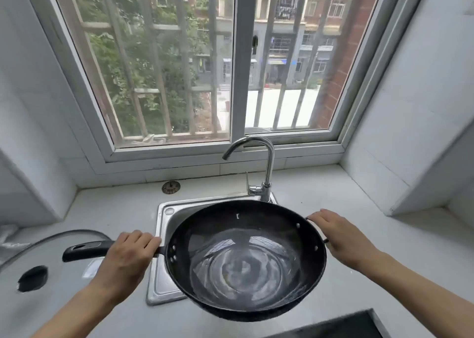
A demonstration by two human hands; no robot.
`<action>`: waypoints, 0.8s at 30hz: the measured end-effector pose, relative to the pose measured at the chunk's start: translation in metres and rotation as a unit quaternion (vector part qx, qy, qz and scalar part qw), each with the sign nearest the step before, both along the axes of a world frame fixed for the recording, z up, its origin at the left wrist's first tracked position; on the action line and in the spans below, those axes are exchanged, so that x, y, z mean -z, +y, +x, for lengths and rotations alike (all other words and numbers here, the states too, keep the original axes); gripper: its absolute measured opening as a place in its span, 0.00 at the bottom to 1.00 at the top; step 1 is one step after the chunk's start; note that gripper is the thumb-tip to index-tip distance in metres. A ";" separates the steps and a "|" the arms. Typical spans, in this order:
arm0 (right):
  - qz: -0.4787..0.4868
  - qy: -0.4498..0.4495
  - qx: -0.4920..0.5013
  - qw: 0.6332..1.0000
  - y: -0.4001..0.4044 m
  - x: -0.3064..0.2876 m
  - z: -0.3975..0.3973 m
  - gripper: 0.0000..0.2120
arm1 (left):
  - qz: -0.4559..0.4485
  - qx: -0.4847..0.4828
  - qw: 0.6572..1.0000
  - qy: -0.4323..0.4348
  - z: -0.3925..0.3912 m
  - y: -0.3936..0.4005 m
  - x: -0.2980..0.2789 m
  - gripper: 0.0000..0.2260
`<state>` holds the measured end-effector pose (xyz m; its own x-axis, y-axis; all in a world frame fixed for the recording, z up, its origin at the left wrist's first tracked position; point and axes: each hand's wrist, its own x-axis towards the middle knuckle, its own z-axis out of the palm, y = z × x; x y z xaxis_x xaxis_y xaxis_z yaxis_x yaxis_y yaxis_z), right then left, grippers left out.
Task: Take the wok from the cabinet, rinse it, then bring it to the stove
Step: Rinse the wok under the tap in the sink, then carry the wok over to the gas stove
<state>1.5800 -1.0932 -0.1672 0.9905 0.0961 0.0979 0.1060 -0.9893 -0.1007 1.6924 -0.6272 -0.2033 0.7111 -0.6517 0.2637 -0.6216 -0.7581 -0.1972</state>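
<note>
Holding the wok (246, 258) over the sink (164, 237), my left hand (125, 258) clenches its long handle (84, 250); my right hand (341, 237) grips the side loop. Water swirls inside, so rinsing is underway. Carrying it to the stove (341, 326) at the counter's near right edge remains.

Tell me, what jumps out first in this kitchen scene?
A wide black metal wok with water swirling inside, held over the steel sink: the left hand grips its long black handle, the right hand its small side loop. Behind it, a curved chrome faucet stands before a large barred window.
</note>
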 end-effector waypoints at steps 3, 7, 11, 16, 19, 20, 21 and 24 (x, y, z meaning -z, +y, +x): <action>0.008 -0.031 0.044 0.999 0.020 -0.018 -0.032 0.32 | -0.025 0.036 0.999 -0.033 0.006 0.003 -0.006 0.10; -0.026 -0.090 0.099 0.991 0.045 -0.046 -0.081 0.30 | -0.061 0.078 0.994 -0.044 0.008 -0.001 -0.021 0.08; -0.080 -0.111 0.160 0.978 0.060 -0.071 -0.139 0.26 | -0.080 0.124 0.988 -0.053 0.000 -0.014 -0.039 0.08; -0.099 -0.100 0.273 0.952 0.066 -0.091 -0.221 0.18 | -0.120 0.188 0.973 -0.059 -0.018 -0.056 -0.054 0.06; -0.088 -0.080 0.332 0.936 0.067 -0.095 -0.281 0.14 | -0.127 0.242 0.960 -0.064 -0.038 -0.087 -0.060 0.08; -0.085 -0.072 0.348 0.931 0.066 -0.096 -0.298 0.13 | -0.126 0.256 0.956 -0.065 -0.044 -0.096 -0.062 0.09; -0.085 -0.065 0.375 0.921 0.066 -0.099 -0.327 0.14 | -0.127 0.283 0.948 -0.065 -0.058 -0.112 -0.065 0.09; -0.077 -0.043 0.414 0.906 0.071 -0.100 -0.384 0.15 | -0.126 0.323 0.936 -0.066 -0.090 -0.140 -0.074 0.10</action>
<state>1.1959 -1.0222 -0.0668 0.7190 -0.6573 0.2258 -0.6777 -0.7351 0.0180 1.6021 -0.7673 -0.1290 0.1412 -0.8398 0.5243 -0.9487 -0.2661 -0.1707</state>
